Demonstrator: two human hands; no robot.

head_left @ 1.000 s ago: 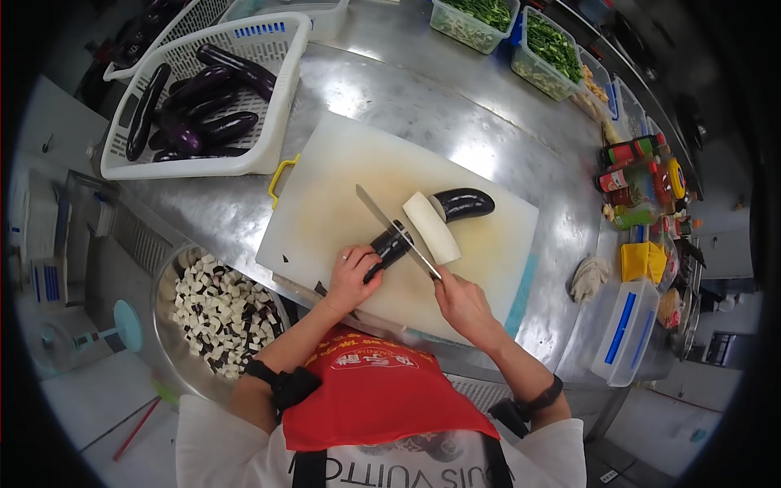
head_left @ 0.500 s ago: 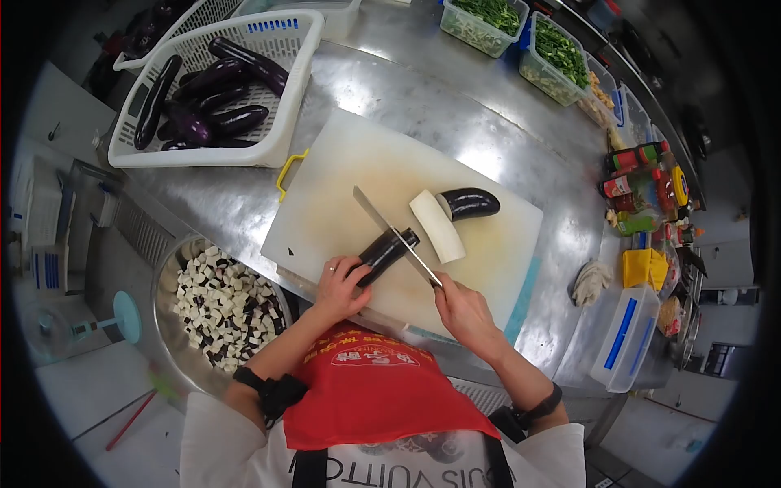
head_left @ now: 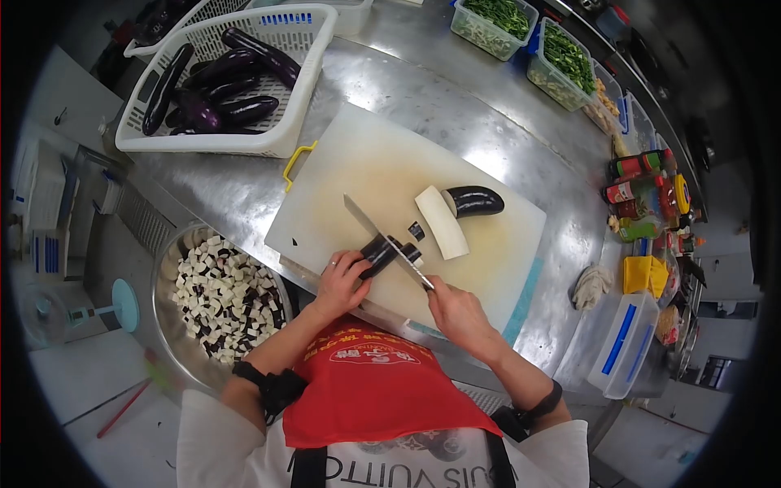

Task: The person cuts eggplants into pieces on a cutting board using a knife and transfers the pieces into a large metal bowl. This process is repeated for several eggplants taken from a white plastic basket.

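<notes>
My left hand (head_left: 343, 285) has its fingers wrapped over the near end of a dark eggplant piece (head_left: 376, 254) on the white cutting board (head_left: 342, 154). In my right hand (head_left: 457, 311) is the handle of a kitchen knife (head_left: 370, 220), whose blade lies across that piece, just beyond my left fingers. Cut bits sit at the blade's right side. A small dark-skinned eggplant chunk (head_left: 416, 231) rests apart, farther up the board. Beside it are a long eggplant slab (head_left: 442, 223), pale face up, and a glossy eggplant end (head_left: 476, 201), which touch.
A steel bowl (head_left: 166, 281) of diced eggplant stands at the lower left. A white basket (head_left: 281, 134) of whole eggplants is at the upper left. Tubs of chopped greens (head_left: 561, 61), bottles (head_left: 634, 189), a cloth (head_left: 592, 285) and a lidded plastic box (head_left: 622, 346) line the right.
The knife has moved along the eggplant piece toward my left hand. A small chunk now lies separate beyond the blade, with more cut bits at its right. The whole view has shifted slightly.
</notes>
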